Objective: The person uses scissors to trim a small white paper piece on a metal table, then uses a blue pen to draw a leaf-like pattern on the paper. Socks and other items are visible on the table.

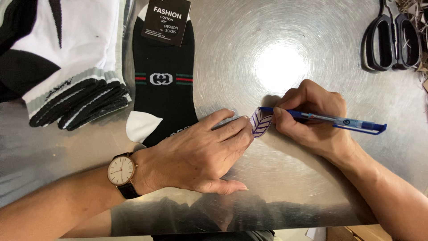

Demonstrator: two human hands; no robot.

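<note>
Small paper slip (pixel 261 121) with purple chevron lines sits on the steel table (pixel 312 178), pinned under flat left hand (pixel 196 154) fingers; right hand (pixel 314 118) grips a blue pen (pixel 330 119), tip on it. Slip looks mostly marked. Black sock (pixel 162 89) lies beside.

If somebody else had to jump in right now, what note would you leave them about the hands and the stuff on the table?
Left hand: pressed flat on the metal table, its fingers pinning a small paper strip.
Right hand: gripping a blue pen, tip at the strip.
Strip: its end curls up; purple slanted lines already drawn on the part that shows.
Nearby: a black sock with a card label by the left hand, a pile of white-and-black socks far left, black-handled scissors top right.
Left: I cannot tell how much of the strip remains unmarked.
</note>
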